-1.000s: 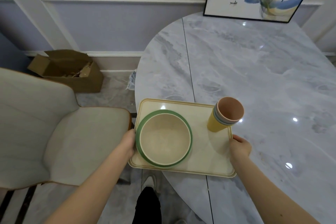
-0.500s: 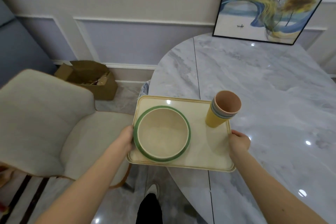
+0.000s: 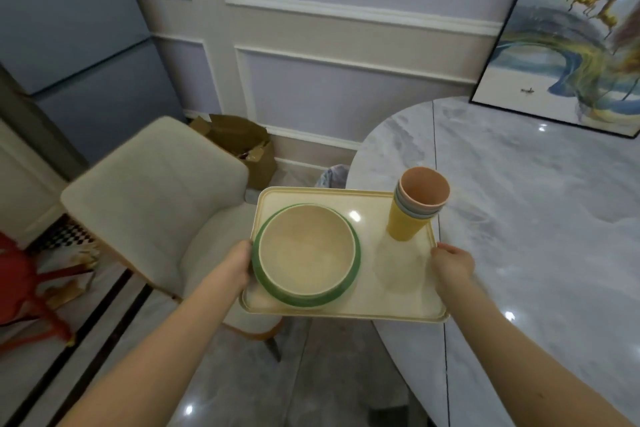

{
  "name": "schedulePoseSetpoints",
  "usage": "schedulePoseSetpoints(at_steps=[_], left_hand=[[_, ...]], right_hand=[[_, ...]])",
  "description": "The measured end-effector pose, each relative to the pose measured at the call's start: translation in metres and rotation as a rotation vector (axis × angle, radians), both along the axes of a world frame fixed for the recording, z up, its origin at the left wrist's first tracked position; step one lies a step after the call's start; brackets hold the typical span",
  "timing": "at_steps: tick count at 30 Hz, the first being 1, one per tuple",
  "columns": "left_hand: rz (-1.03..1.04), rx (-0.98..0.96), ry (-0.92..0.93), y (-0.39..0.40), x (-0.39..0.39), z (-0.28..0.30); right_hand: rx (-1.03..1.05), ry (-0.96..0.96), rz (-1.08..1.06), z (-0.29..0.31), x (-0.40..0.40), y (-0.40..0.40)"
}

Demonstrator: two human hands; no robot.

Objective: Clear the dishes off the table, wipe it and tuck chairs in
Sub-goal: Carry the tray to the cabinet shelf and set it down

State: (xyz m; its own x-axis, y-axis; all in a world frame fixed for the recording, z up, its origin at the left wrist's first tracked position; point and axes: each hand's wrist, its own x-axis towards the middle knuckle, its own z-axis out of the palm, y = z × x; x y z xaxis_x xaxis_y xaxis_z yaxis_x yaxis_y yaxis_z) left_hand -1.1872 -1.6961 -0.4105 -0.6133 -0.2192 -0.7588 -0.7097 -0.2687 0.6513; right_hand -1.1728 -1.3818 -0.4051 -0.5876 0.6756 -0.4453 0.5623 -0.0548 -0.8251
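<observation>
I hold a cream tray (image 3: 398, 298) by both short sides, lifted and hanging mostly past the left edge of the grey marble table (image 3: 540, 218). My left hand (image 3: 237, 262) grips the tray's left rim; my right hand (image 3: 452, 262) grips its right rim. On the tray stand stacked bowls (image 3: 306, 253), cream inside a green one, at the left. A stack of cups (image 3: 417, 206), yellow at the bottom and pink on top, stands at the tray's far right corner.
A beige upholstered chair (image 3: 149, 201) stands left of the table, pulled out, partly under the tray. An open cardboard box (image 3: 242, 146) sits on the floor by the panelled wall. A framed painting (image 3: 568, 38) leans on the table's far side. A red object (image 3: 24, 288) lies on the floor far left.
The tray has risen off the table and swung left with both hands on it. My view has turned left and up, showing more wall and chair.
</observation>
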Motion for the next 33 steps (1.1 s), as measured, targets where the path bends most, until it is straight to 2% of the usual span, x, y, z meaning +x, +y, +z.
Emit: schedulePoseSetpoints(at_steps=[9, 20, 25, 33], left_hand=[[0.120, 0.022, 0.062, -0.133, 0.015, 0.018], [0.266, -0.049, 0.116, -0.333, 0.038, 0.048], [0.398, -0.042, 0.070, -0.418, 0.063, 0.057], [0.611, -0.014, 0.079, -0.522, 0.110, 0.066]], right_hand=[[0.037, 0.000, 0.102, 0.016, -0.015, -0.132], [0.020, 0.025, 0.254, 0.038, -0.048, -0.343], [0.009, -0.041, 0.385, 0.049, -0.063, -0.442], [-0.009, 0.071, 0.649, 0.048, -0.088, -0.585]])
